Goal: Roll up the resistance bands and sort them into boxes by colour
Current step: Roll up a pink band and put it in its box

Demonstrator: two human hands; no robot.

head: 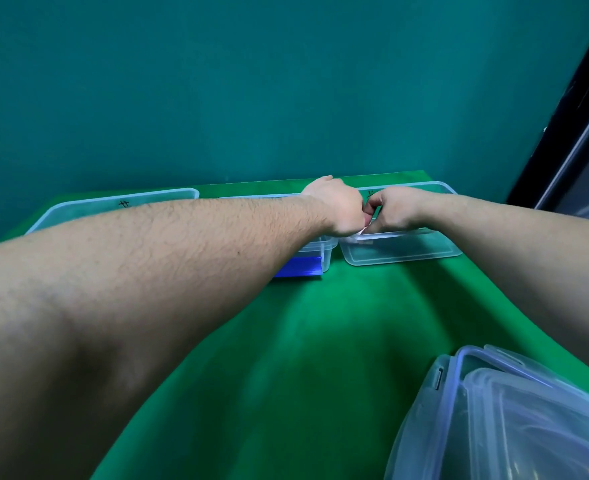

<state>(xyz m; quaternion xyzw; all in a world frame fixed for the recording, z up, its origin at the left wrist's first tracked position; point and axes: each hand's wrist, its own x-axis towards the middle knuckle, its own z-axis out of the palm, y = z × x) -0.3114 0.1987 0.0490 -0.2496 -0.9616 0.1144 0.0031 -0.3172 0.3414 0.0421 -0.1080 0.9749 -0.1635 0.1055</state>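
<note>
A small pale band [364,231], pink-white at the sliver that shows, sits pinched between both hands over the near-left corner of the right-hand box [403,252], which stands at the far right of the green cloth [320,341]. The left hand [338,209] is curled into a fist around it and the right hand [395,209] has fingers bent in against it, so both grip the band; how tightly it is rolled I cannot tell, since the knuckles hide nearly all of it. To do this step well, the roll probably wants keeping tight with the free end tucked under, then lowering flat to the box floor before either hand lets go, so it does not spring open. The middle box [315,258], just left and touching or nearly so, holds something deep blue [298,266] at its near end, likely a blue band already sorted. The left box [113,206] stands at the far left, partly behind the forearm. Dark handwritten marks sit on the left box's far wall and on the right box's far rim by the right hand; neither is legible. Clear lids [514,417] are stacked at the near right.
</note>
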